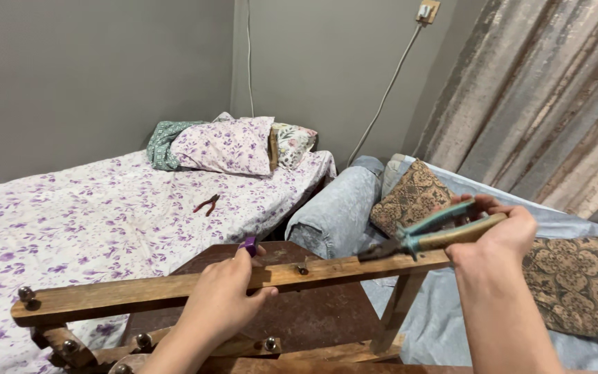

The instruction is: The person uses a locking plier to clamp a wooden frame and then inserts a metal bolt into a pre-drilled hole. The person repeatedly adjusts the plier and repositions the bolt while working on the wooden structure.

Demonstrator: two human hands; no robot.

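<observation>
On the wooden bar [174, 287] — left hand [219, 301] gripping, right hand [496, 239] holding pliers [427, 235].

Purple-flowered white bedsheet [91, 215], teal-handled pliers [432, 232], brown wooden bar [140, 289]

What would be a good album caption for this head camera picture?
Left hand steadies a wooden frame while right hand grips teal-handled pliers beside a floral bed.

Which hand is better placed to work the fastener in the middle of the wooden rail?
Right. The right hand holds the teal-handled pliers, their tip already on the long wooden rail near the small metal fastener. The left hand is wrapped around the rail, steadying it.
</observation>
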